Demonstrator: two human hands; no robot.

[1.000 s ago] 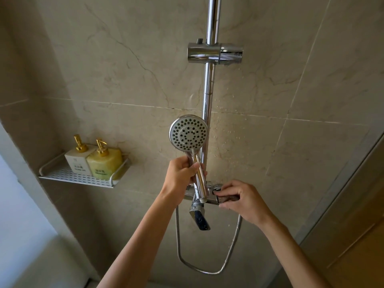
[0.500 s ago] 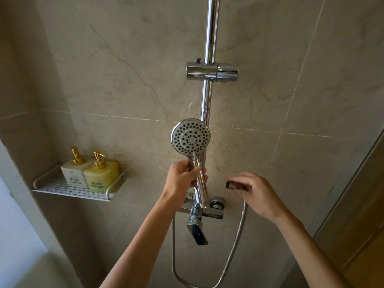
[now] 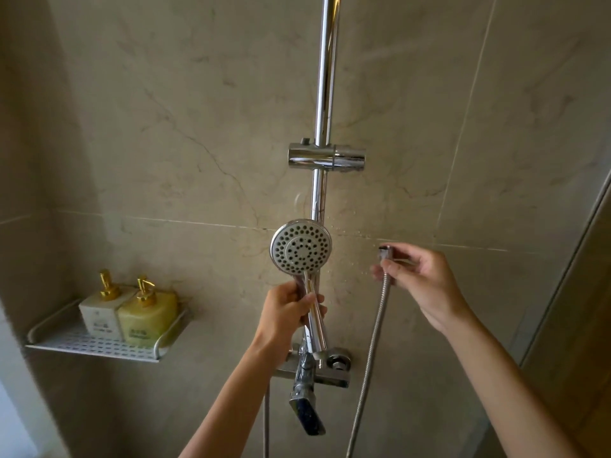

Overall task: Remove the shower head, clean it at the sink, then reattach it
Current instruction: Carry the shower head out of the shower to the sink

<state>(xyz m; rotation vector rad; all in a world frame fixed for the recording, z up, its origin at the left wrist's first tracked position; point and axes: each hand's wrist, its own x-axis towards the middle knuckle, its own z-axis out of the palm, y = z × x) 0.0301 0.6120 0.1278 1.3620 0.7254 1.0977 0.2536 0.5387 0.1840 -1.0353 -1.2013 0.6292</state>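
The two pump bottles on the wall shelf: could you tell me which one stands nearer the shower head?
The yellow bottle, on the right of the shelf. The white bottle stands beside it, farther left from the shower head.

The shower head and rail look like polished chrome, mirror-glossy. The hose is ribbed, duller metal. The wall tiles are smooth, marble-veined beige. The shelf is matt white, perforated metal.
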